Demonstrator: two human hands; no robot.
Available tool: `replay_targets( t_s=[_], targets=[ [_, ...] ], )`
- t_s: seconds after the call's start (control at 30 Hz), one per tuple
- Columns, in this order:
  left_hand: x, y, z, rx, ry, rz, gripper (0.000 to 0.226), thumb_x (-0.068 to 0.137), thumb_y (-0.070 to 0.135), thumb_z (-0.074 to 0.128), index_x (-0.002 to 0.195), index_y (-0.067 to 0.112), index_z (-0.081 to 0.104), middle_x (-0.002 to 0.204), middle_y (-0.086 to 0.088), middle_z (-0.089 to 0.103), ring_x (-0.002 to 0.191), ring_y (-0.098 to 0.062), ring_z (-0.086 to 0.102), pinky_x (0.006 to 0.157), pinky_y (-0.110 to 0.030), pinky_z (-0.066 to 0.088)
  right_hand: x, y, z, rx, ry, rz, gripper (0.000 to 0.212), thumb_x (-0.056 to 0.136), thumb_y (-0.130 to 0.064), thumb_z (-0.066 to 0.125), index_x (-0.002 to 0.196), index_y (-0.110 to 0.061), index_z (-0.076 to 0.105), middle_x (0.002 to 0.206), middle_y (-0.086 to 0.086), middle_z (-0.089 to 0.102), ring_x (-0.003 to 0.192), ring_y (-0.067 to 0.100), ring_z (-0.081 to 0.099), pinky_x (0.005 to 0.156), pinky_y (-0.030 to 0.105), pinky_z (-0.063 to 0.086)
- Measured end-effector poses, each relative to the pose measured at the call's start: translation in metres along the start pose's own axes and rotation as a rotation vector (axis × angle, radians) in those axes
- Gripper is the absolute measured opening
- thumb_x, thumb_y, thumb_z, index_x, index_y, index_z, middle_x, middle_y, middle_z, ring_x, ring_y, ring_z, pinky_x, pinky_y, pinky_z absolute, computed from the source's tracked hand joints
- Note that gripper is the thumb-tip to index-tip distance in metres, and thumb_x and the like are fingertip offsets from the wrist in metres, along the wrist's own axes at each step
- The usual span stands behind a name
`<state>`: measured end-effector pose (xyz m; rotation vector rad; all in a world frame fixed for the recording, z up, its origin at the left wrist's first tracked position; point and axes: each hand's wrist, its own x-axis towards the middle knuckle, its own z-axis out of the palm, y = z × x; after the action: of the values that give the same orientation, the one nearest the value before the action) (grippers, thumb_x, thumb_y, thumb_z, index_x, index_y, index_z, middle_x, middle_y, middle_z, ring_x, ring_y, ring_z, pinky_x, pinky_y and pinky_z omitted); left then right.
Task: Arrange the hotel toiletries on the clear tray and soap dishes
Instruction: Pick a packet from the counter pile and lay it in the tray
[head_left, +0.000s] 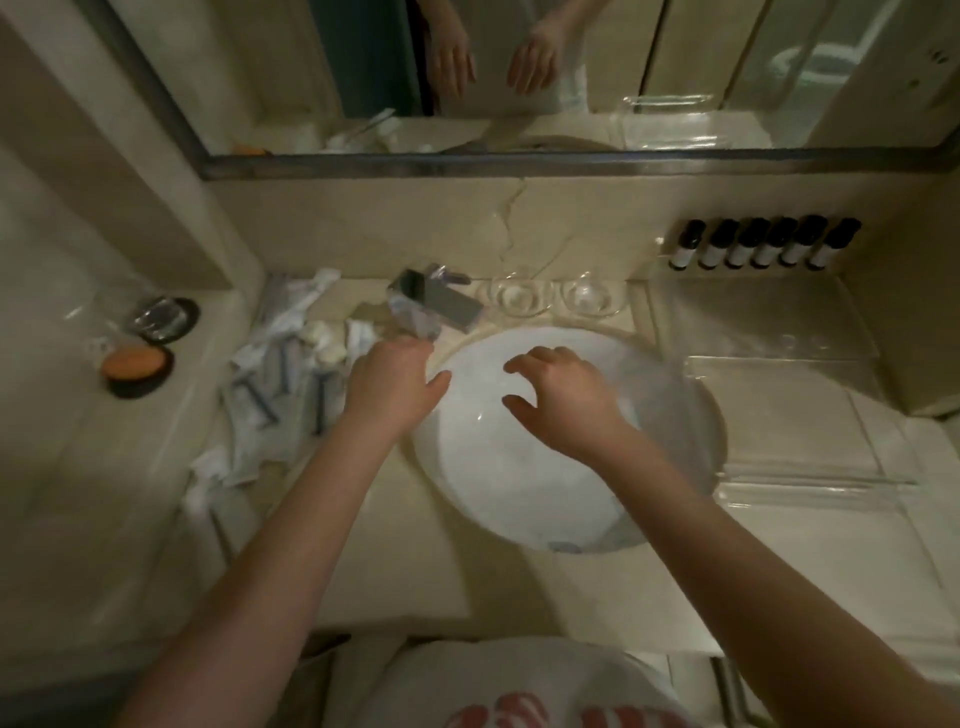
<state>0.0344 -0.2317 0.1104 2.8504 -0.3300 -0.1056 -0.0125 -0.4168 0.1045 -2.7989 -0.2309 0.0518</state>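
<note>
From my feed it's a dim, warm-lit hotel bathroom. Beige marble surface (395, 551) with a round white sink (524, 499) sunk into it, boxy chrome faucet (447, 304) at the back. The marble backsplash (363, 223) has a jagged crack-like line running down it, and above that sits a big mirror (685, 57) in a grey metal frame (519, 165).

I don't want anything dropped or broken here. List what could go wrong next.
1. The left hand seems to hold a clear packet beside the tap, at the edge of the sink; it could slip in.
2. The soap dishes and the tray are clear on pale stone, so the right hand might knock them.
3. The bottles stand close in a row; one bump may topple several.
</note>
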Motion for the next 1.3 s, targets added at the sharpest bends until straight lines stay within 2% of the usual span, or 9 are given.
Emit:
replay_targets(
  t_s=[0.27, 0.47, 0.57, 0.7, 0.93, 1.0, 1.07, 1.13, 1.3],
  targets=[
    [-0.054, -0.123, 0.023, -0.056, -0.202, -0.381, 0.048, 0.090, 0.039, 0.053, 0.125, 0.006, 0.054, 0.129, -0.015, 0.056, 0.117, -0.032, 0.053, 0.097, -0.040, 0.046, 0.031, -0.081, 0.076, 0.118, -0.306, -0.119, 0.044, 0.089, -0.034, 0.056, 0.130, -0.018, 0.051, 0.125, 0.007, 0.058, 0.114, 0.027, 0.053, 0.093, 0.040, 0.047],
    [-0.070, -0.183, 0.035, -0.186, -0.289, -0.598, 0.046, 0.088, 0.036, 0.054, 0.124, 0.007, 0.053, 0.131, -0.013, 0.054, 0.118, -0.029, 0.052, 0.095, -0.035, 0.043, 0.058, -0.119, 0.132, 0.059, -0.489, -0.067, 0.049, 0.089, -0.033, 0.053, 0.133, -0.016, 0.042, 0.123, 0.010, 0.053, 0.111, 0.030, 0.053, 0.088, 0.041, 0.049],
    [-0.074, -0.196, 0.045, -0.212, -0.306, -0.600, 0.051, 0.087, 0.039, 0.053, 0.129, 0.010, 0.050, 0.135, -0.012, 0.051, 0.121, -0.029, 0.051, 0.097, -0.036, 0.043, 0.062, -0.132, 0.154, 0.027, -0.423, 0.042, 0.051, 0.087, -0.040, 0.053, 0.129, -0.014, 0.040, 0.116, 0.008, 0.055, 0.102, 0.028, 0.055, 0.079, 0.039, 0.050],
    [-0.077, -0.201, 0.058, -0.194, -0.302, -0.550, 0.056, 0.082, 0.043, 0.060, 0.127, 0.011, 0.050, 0.130, -0.013, 0.051, 0.119, -0.030, 0.050, 0.097, -0.040, 0.044, 0.067, -0.155, 0.176, 0.224, -0.363, 0.350, 0.063, 0.078, -0.056, 0.056, 0.121, -0.011, 0.041, 0.107, 0.005, 0.056, 0.095, 0.027, 0.060, 0.080, 0.042, 0.054],
    [-0.069, -0.200, 0.064, -0.205, -0.250, -0.509, 0.049, 0.084, 0.040, 0.060, 0.122, 0.013, 0.048, 0.124, -0.008, 0.048, 0.112, -0.025, 0.050, 0.092, -0.038, 0.045, 0.088, -0.160, 0.189, 0.428, -0.353, 0.627, 0.074, 0.084, -0.021, 0.060, 0.143, -0.006, 0.018, 0.120, 0.012, 0.057, 0.105, 0.030, 0.061, 0.086, 0.041, 0.054],
    [-0.066, -0.201, 0.064, -0.232, -0.227, -0.510, 0.050, 0.083, 0.040, 0.061, 0.123, 0.013, 0.047, 0.125, -0.007, 0.047, 0.113, -0.024, 0.049, 0.092, -0.037, 0.045, 0.094, -0.156, 0.189, 0.438, -0.369, 0.644, 0.066, 0.084, -0.019, 0.061, 0.138, -0.002, 0.028, 0.115, 0.011, 0.058, 0.103, 0.029, 0.061, 0.082, 0.037, 0.053],
    [-0.061, -0.200, 0.060, -0.264, -0.196, -0.508, 0.051, 0.083, 0.041, 0.060, 0.124, 0.013, 0.047, 0.127, -0.007, 0.046, 0.114, -0.024, 0.049, 0.092, -0.037, 0.045, 0.099, -0.149, 0.187, 0.442, -0.372, 0.654, 0.040, 0.084, -0.021, 0.062, 0.117, -0.002, 0.051, 0.093, 0.006, 0.060, 0.084, 0.024, 0.063, 0.073, 0.033, 0.054],
    [-0.054, -0.200, 0.057, -0.273, -0.165, -0.475, 0.051, 0.085, 0.042, 0.058, 0.125, 0.013, 0.047, 0.130, -0.008, 0.045, 0.116, -0.026, 0.048, 0.095, -0.038, 0.045, 0.101, -0.139, 0.184, 0.494, -0.389, 0.680, 0.026, 0.082, -0.023, 0.063, 0.100, -0.004, 0.059, 0.076, 0.002, 0.057, 0.070, 0.019, 0.060, 0.068, 0.030, 0.054],
    [-0.034, -0.188, 0.049, -0.441, -0.092, -0.444, 0.043, 0.089, 0.041, 0.055, 0.122, 0.013, 0.053, 0.125, -0.008, 0.049, 0.115, -0.023, 0.049, 0.096, -0.036, 0.044, 0.094, -0.123, 0.166, 0.695, -0.239, 0.638, 0.019, 0.084, -0.026, 0.064, 0.084, -0.007, 0.065, 0.082, 0.008, 0.066, 0.070, 0.022, 0.063, 0.065, 0.031, 0.054]
  ],
)
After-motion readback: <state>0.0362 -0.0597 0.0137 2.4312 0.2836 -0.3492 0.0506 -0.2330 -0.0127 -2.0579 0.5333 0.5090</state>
